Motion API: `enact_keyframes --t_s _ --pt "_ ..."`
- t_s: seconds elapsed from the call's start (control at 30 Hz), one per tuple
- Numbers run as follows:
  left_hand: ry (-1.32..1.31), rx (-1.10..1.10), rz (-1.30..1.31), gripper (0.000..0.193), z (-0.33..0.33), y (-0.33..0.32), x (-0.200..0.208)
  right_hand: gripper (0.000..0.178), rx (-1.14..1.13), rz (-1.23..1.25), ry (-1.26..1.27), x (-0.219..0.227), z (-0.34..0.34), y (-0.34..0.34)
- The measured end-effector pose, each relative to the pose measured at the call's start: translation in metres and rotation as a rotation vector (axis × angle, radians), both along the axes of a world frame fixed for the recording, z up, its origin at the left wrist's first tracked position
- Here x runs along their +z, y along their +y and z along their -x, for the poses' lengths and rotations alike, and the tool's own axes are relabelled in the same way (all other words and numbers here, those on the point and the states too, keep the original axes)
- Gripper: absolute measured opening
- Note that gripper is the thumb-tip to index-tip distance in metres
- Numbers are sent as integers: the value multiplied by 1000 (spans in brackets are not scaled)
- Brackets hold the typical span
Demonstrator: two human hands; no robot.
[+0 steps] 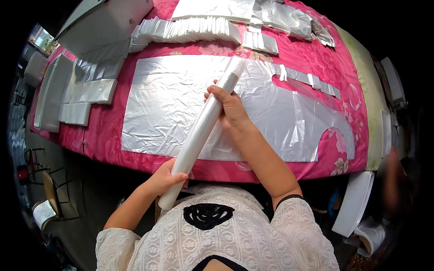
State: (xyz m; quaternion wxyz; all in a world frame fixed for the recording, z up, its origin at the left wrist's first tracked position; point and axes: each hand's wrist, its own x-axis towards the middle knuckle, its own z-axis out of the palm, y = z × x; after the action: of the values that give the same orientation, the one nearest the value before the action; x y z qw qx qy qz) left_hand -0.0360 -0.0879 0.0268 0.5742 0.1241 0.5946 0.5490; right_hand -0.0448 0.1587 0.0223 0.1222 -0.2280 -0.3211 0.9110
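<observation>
A long roll of whitish, translucent plastic film [196, 140] slants across in front of me, its far end over the table and its near end by my body. My left hand [172, 177] is wrapped round its lower part. Farther up, my right hand [229, 107] grips the same roll, thumb on top. Beneath it, a flat sheet of thin, shiny plastic [158, 104] lies spread on the table, lightly wrinkled. Its right end has curved cutouts and strap-like strips, shaped like an apron or vest bag. The roll hides part of the sheet.
A pink flowered cloth [113, 151] covers the table. Along its far side stand a long row of folded white plastic packets [190, 30] and crumpled plastic [289, 20]. At left are stacked packets [90, 92] and white boxes [54, 92]. Another white box [355, 205] stands at lower right.
</observation>
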Motion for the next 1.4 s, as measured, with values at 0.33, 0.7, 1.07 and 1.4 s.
enact_keyframes --t_s 0.33,0.7,1.07,1.4 --pt "-155 -72 -3 55 -2 -36 -4 35 191 -665 -208 -14 -4 104" --pt "-153 -79 4 63 -3 -36 -3 20 569 -793 -113 -6 -3 96" --pt "-282 -258 171 60 7 -81 -9 13 -2 -1042 -322 -27 -43 223" --pt "133 -652 286 48 71 -36 38 14 29 -1159 -259 -27 -46 242"
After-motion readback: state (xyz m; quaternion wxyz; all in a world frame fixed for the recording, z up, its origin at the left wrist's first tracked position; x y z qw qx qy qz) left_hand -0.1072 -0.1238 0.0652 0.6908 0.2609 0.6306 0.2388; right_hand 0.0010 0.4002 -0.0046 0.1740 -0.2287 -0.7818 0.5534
